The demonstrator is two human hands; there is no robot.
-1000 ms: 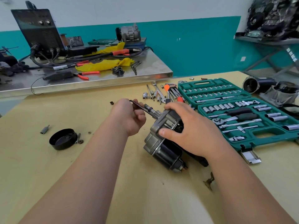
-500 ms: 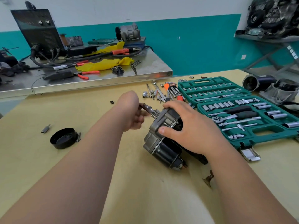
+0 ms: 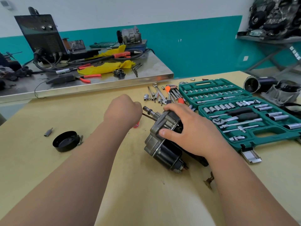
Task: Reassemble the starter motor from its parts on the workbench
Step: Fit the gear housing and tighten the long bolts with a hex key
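The starter motor (image 3: 162,144) lies tilted on the wooden workbench (image 3: 130,185), grey housing up, black solenoid end toward me, its shaft (image 3: 150,111) pointing away left. My right hand (image 3: 187,129) grips the grey housing from above, thumb on its near side. My left hand (image 3: 123,110) is fisted round a screwdriver with a red handle (image 3: 136,124); its dark blade (image 3: 149,117) reaches the housing just below the shaft. A black round cap (image 3: 66,141) lies at the left with a small bit (image 3: 48,132) beside it.
An open green socket set (image 3: 244,111) fills the right side. Loose wrenches and hex keys (image 3: 162,95) lie behind the motor. A black motor casing (image 3: 257,83) and grey end housing (image 3: 283,93) sit far right. A small bracket (image 3: 209,180) lies near my right forearm. A steel bench (image 3: 81,82) stands behind.
My left hand has rolled over knuckles-up and shifted left and up, and the tool's blade now sits lower, under the shaft. My right hand keeps its hold on the housing.
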